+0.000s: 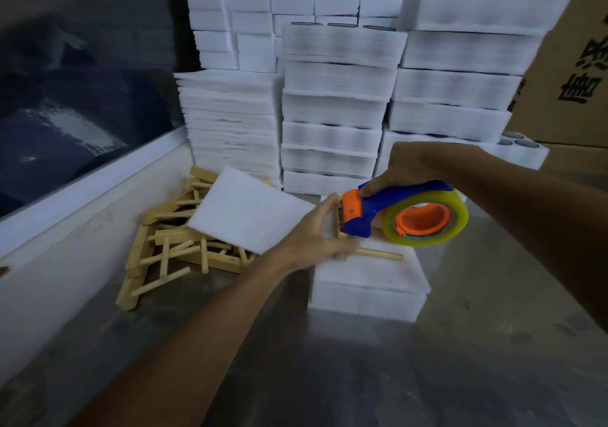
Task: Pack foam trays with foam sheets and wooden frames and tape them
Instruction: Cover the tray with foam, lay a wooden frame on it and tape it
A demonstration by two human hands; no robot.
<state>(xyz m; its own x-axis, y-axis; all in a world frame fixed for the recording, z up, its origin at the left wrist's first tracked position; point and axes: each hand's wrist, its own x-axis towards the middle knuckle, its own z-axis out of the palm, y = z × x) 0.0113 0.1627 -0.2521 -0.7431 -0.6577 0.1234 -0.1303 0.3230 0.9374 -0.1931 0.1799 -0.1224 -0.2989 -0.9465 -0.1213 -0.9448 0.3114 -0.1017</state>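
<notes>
Right hand (406, 168): curled round the blue handle of the tape gun (388, 211), thumb near its orange head; the gun hung just above the tray, its head right beside the left hand's fingertips.
Left hand (316, 239): fingers bent round a wooden frame (371, 255) lying on the tray, and it seemed also to carry the foam sheet by one edge (the exact pinch was blurred, so I could not tell how).
Tape (427, 221): a clear yellowish roll on an orange hub, below the right hand, tilted toward the camera.
Frame: one round peg stuck out to the right from under the left hand, resting on the foam; another pale strip stood upright between the left fingers and the gun's head.
Sheet (246, 211): white, flat, tilted, to the left of the left hand, above the frame pile.
Tray (368, 290): thick white foam block on the surface, under both hands.
Pile (167, 249): loose wooden frames heaped left of the left hand, against the white ledge (82, 196).
Stacks (332, 124): white foam trays and sheets in tall columns beyond both hands.
Boxes (566, 74): cardboard with printed characters, beyond the right arm.
Surface (460, 361): dull metal, nearer the camera than the hands.
</notes>
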